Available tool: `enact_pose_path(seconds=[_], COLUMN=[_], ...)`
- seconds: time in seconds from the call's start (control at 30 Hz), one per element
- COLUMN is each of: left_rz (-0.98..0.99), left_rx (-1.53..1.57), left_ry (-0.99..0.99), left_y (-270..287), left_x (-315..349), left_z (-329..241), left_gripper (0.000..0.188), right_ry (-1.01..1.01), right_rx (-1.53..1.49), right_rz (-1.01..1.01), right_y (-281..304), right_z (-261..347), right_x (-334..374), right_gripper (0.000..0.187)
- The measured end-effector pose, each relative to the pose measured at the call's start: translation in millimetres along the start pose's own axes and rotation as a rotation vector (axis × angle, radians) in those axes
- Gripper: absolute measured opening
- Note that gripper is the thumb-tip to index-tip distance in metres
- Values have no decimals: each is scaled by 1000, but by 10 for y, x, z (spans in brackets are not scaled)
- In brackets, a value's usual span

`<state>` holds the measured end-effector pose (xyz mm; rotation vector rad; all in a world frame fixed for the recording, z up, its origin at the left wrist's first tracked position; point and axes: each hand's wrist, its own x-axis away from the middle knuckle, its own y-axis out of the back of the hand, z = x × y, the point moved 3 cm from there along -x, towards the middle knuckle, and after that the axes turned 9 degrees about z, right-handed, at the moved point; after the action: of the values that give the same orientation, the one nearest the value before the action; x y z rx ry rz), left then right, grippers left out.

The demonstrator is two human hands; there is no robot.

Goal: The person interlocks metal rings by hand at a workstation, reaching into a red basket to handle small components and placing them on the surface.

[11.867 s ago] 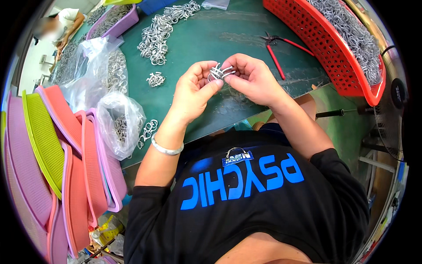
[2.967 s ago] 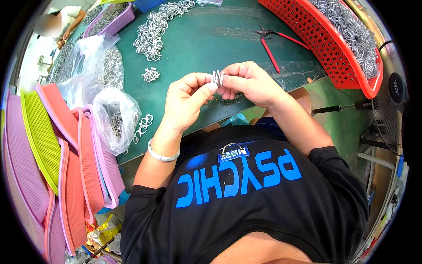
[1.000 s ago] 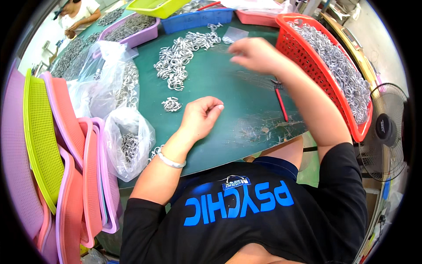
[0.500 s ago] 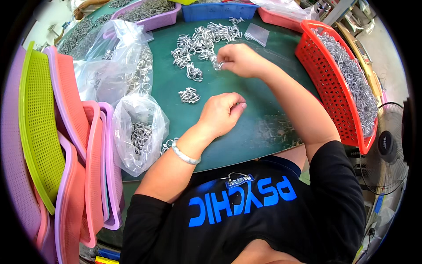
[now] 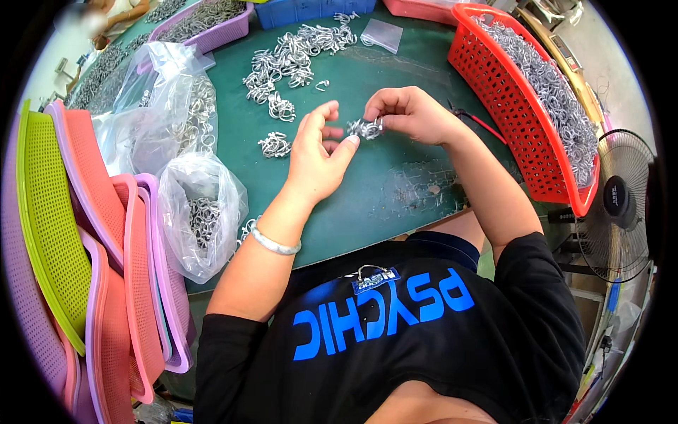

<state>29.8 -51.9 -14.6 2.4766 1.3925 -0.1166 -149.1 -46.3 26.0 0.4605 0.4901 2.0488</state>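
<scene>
My right hand (image 5: 417,116) pinches a small bunch of silvery metal rings (image 5: 364,128) between thumb and fingers, above the green table (image 5: 367,205). Just to the left, my left hand (image 5: 316,152) is open, its fingers spread and curved toward the bunch. Its thumb tip is close to the rings; whether it touches them I cannot tell. Beyond the hands lies a loose heap of the same rings (image 5: 296,53). Two smaller clusters sit nearer, one of them a neat pile (image 5: 275,145) beside my left hand. A single ring (image 5: 322,85) lies apart.
At right stands a red basket (image 5: 487,92) full of rings, with a fan (image 5: 618,198) beyond it. Plastic bags (image 5: 205,233) holding rings stand at left, beside stacked coloured baskets (image 5: 53,233). Purple (image 5: 226,32) and blue bins (image 5: 311,10) line the far side.
My right hand has drawn back from the heap, bringing a bunch of rings toward my left hand. My left hand has opened and turned toward it. The view has shifted slightly.
</scene>
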Motion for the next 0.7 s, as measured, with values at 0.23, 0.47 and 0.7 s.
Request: enact_pose_path(seconds=[0.23, 0.47, 0.7], left_rz=[326, 344, 354], left_rx=[503, 488, 508], left_ry=[126, 171, 265], left_y=[-57, -43, -54], left_x=[19, 28, 38], left_z=[-73, -77, -98], left_gripper=[50, 16, 26], right_ry=[146, 7, 11], right_rx=[-519, -732, -816], right_rz=[-170, -209, -257], right_y=[-231, -285, -335], right_z=[157, 124, 134], right_x=[50, 136, 226], right_gripper=[11, 11, 10])
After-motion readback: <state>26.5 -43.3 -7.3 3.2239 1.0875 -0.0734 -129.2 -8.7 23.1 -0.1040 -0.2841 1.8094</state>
